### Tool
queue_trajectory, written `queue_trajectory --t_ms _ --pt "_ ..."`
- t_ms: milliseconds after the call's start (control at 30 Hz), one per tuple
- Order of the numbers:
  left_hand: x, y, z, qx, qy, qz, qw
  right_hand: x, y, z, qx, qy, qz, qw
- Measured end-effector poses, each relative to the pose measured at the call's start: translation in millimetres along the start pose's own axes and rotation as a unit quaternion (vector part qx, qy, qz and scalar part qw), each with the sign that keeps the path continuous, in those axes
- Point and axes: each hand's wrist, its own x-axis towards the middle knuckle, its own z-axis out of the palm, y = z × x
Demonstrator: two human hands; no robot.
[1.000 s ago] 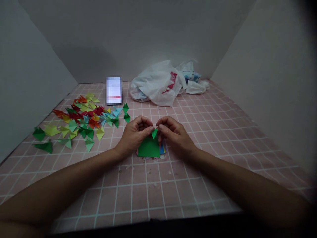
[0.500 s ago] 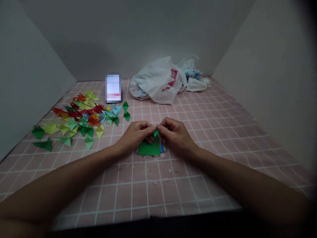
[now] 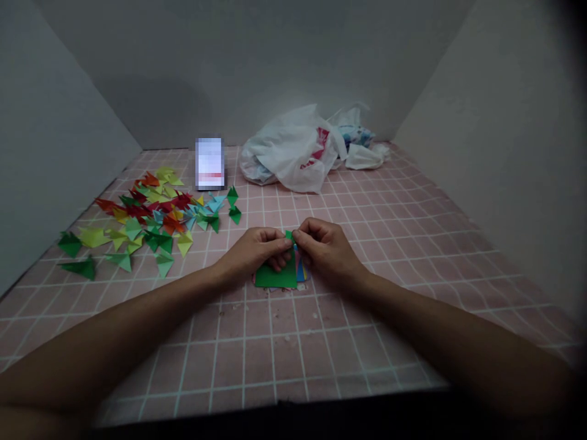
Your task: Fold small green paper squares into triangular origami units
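Observation:
My left hand (image 3: 257, 249) and my right hand (image 3: 326, 249) meet at the middle of the pink checked table (image 3: 293, 342). Both pinch a small folded green paper piece (image 3: 288, 235) between thumbs and fingertips. Only its top edge shows between the fingers. Right under the hands lies a small stack of square paper sheets (image 3: 276, 276) with a green sheet on top and blue and yellow edges showing at its right side.
A spread of several folded paper triangles (image 3: 147, 223) in green, yellow, red and blue covers the table's left part. A blurred upright card (image 3: 210, 163) stands behind it. A crumpled white plastic bag (image 3: 293, 150) lies at the back. Grey walls close in on three sides.
My hands have closed tighter together on the green piece and dropped slightly toward the stack, so less of the piece shows now.

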Motion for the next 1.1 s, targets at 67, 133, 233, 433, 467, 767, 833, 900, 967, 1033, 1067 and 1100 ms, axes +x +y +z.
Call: queue_trajectory --t_ms 67,133,233,433,467,767,833,900,967,1033,1067,1100 --pt "0.0 -0.1 0.1 0.001 0.0 -0.002 1.0 0.2 -0.8 -0.4 0.016 -0.009 0.014 1.0" --pt "-0.3 0.2 0.2 0.005 -0.002 -0.001 1.0 0.5 -1.4 -1.2 0.038 -0.029 0.034 0.998" --pt "-1.4 1.2 0.7 0.025 -0.019 0.008 0.999 1.3 -0.2 -2.1 0.062 -0.059 0.05 0.995" --pt "-3.8 2.4 2.0 0.066 -0.027 0.028 0.997 3.0 4.1 -3.0 0.11 -0.06 0.055 0.991" --pt "-3.9 2.4 1.8 0.068 -0.025 0.034 0.997 3.2 4.0 -3.2 0.117 -0.058 0.057 0.99" --pt "-4.5 3.9 0.8 0.099 -0.05 0.06 0.992 4.8 3.4 -4.2 0.08 -0.088 0.046 0.992" --pt "-4.2 3.3 0.9 0.097 -0.051 0.062 0.992 5.6 3.9 -4.3 0.039 -0.077 0.02 0.996" --pt "-4.1 2.5 1.4 0.087 -0.048 0.063 0.993 5.6 4.0 -4.2 -0.023 -0.052 -0.03 0.998" --pt "-4.7 2.0 2.4 0.078 -0.046 0.06 0.994 4.2 3.6 -3.7 -0.089 -0.024 -0.088 0.992" --pt "-5.9 2.0 3.4 0.083 -0.051 0.058 0.994 1.8 2.7 -3.1 -0.132 -0.006 -0.127 0.983" --pt "-6.6 2.3 3.8 0.091 -0.053 0.061 0.993 0.8 2.3 -3.0 -0.142 -0.001 -0.138 0.98" --pt "-7.2 2.8 3.9 0.103 -0.051 0.069 0.991 0.1 1.8 -3.0 -0.146 0.001 -0.142 0.979"
